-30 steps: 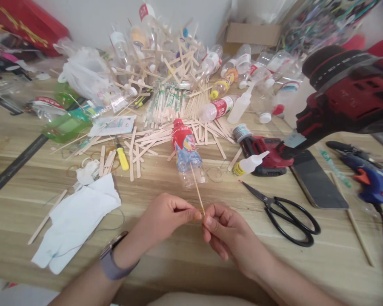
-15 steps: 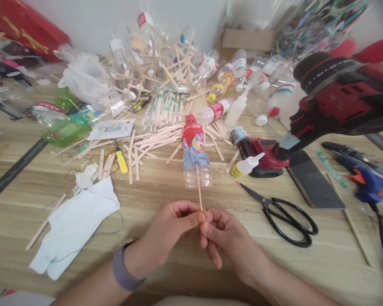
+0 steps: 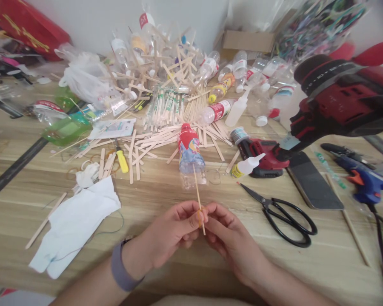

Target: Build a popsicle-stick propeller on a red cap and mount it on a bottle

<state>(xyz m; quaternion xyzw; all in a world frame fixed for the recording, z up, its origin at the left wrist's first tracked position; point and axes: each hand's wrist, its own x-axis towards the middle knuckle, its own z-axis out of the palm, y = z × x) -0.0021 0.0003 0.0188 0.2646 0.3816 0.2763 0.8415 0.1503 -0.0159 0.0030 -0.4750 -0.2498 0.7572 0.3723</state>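
Note:
A thin wooden stick [image 3: 197, 191] points away from me, its far end at the base of a small bottle [image 3: 190, 148] with a red cap and a red and blue label. My left hand [image 3: 178, 225] pinches the stick close to its near end, where an orange-yellow band loops around it. Closed at the same spot, my right hand [image 3: 228, 238] has its fingertips on the band and stick. The bottle lies on the wooden table [image 3: 153, 187], its clear base towards me.
Black scissors [image 3: 281, 212], a phone [image 3: 315, 180], a red drill [image 3: 341, 93] and a glue gun [image 3: 370, 182] are on the right. White cloth [image 3: 76, 225] and a yellow screwdriver [image 3: 121, 160] lie left. Flat sticks [image 3: 156, 138] and several bottles spread behind.
The stick's near end now sticks out below my fingers. My right hand's lower fingers have curled in. The bottle has shifted slightly left and nearer.

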